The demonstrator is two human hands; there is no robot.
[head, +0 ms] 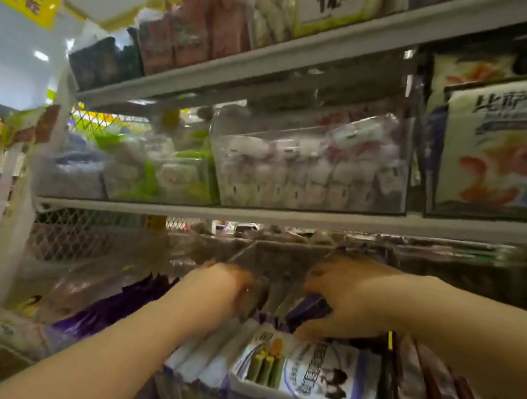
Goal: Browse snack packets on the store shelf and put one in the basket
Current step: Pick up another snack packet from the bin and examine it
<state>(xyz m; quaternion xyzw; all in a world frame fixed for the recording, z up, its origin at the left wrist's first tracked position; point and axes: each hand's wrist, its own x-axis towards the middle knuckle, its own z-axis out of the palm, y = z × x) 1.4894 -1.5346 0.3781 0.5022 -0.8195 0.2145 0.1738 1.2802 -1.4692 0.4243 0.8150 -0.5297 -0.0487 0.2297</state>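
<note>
Both hands reach in under a shelf (287, 216). The right hand (342, 301) is curled round a purple packet (309, 306) and holds it just above a white packet (307, 372). The left hand (216, 290) dips into the row beside it. Its fingers are hidden, so its grip cannot be told.

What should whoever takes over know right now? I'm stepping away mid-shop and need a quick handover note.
Left-hand grip: fingers down among the white-and-purple foil snack packets in the clear-walled shelf bin; too blurred to tell if it holds one.
Right-hand grip: curled round a dark purple snack packet in the same bin.
Done: browsing under way.
Left: lift one packet out, put it in the basket, which is out of view.
</note>
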